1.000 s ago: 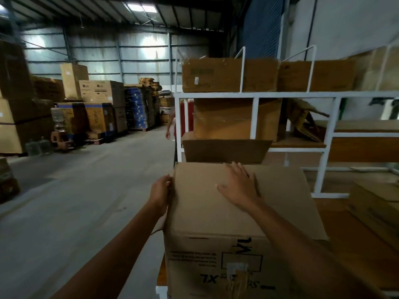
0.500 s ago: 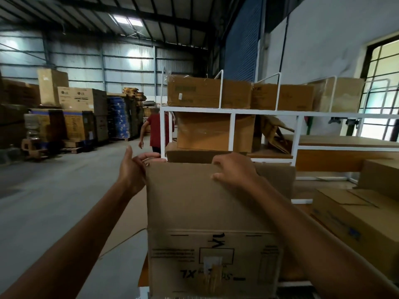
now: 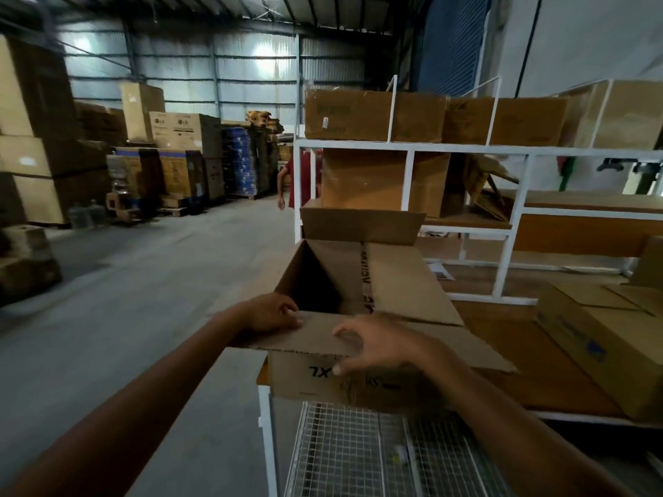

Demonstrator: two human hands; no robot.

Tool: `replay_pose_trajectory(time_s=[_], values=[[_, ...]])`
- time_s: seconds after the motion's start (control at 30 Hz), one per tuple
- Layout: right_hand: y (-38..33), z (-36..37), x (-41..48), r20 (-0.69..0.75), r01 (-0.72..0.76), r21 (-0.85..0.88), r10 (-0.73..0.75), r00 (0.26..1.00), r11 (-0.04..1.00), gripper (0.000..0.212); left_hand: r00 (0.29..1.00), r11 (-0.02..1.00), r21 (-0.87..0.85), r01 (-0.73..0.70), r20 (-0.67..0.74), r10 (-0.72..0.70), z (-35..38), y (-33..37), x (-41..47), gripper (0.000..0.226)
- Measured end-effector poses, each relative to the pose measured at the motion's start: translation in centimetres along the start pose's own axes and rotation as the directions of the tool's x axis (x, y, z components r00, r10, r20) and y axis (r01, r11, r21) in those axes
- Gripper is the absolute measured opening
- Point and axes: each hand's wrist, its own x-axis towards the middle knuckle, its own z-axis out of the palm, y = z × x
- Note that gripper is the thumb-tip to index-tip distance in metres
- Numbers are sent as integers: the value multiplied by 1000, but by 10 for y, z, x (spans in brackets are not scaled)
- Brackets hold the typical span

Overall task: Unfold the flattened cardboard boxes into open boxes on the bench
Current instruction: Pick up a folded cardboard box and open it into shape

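Head view, near to far: right hand [image 3: 380,347] nearest, fingers [image 3: 342,331] spread and curled, thumb low against the printed front wall, apparently pinching the near flap [image 3: 315,337] of the open cardboard box [image 3: 391,281]; actual grip hard to confirm. Left hand [image 3: 271,312] just left of those fingers, curled over the same flap's left end at the box corner, fingertips tucked toward the dark interior. Under both hands, box upright on the wooden bench [image 3: 531,356] at its left end, top open, right flap folded outward, far flap standing up beyond the fingers. Below the right wrist, wire mesh shelf [image 3: 358,457]. Right of the fingers, closed carton [image 3: 606,338] lying on the bench. Beyond the fingertips, white rack [image 3: 409,150] loaded with brown boxes; farther left, stacked cartons [image 3: 179,129] across the concrete floor.
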Motion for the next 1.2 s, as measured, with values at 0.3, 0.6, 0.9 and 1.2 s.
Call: replay_pose_trajectory(time_s=[0.3, 0.6, 0.9, 1.2], values=[[18, 72, -9, 2, -130, -119, 131, 991, 984, 83, 983, 962, 265, 67, -182, -18, 87, -12, 23, 80], [56, 72, 23, -224, -196, 14, 194, 955, 981, 60, 930, 892, 442, 92, -358, 82, 101, -13, 54, 86], [66, 84, 56, -489, -185, -60, 133, 862, 981, 51, 841, 946, 322, 40, -522, 143, 124, -30, 74, 75], [81, 71, 78, -549, -216, 13, 187, 814, 976, 48, 884, 963, 163, -213, -388, 261, 103, 30, 115, 33]])
